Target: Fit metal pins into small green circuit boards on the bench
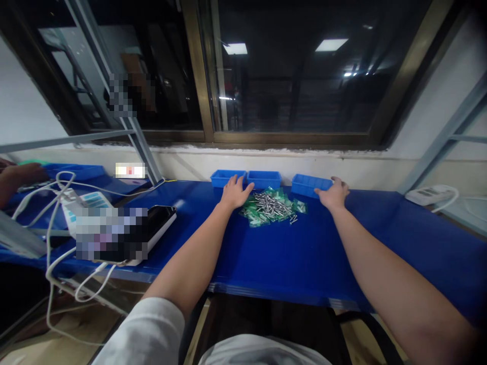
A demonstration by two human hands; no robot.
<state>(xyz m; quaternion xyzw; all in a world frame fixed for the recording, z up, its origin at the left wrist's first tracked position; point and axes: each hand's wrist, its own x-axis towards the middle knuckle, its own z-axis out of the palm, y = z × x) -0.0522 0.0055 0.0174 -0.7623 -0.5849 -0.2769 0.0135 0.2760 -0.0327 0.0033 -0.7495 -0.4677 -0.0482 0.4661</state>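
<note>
Item 1: a co-worker's hand [23,175] is reaching in at the left end of the blue table [289,263]; its fingers are too dim to tell apart or together.

Item 2: white cables [51,263] are looping over the near-left edge and hanging down, and a snagging sleeve could drag them.

Item 3: a black-and-white device [162,218], partly blurred out, is sitting near the near-left edge; a tugged cable could shift it.

Item 4: the left hand [236,193] is resting on the table at the far edge, fingers spread apart and holding nothing, its fingertips at the front of the 1st of 3 blue plastic bins [228,178].

Item 5: slim steel fasteners [270,205] are lying heaped on green plastic packets [253,215] at the far edge, mid-table, between the hands. Being loose, they could scatter if a hand's sweep catches them.

Item 6: the right hand [335,193] is resting beside the 3rd bin [309,185], fingers apart and empty, and a careless knock could push that bin along the table.
</note>
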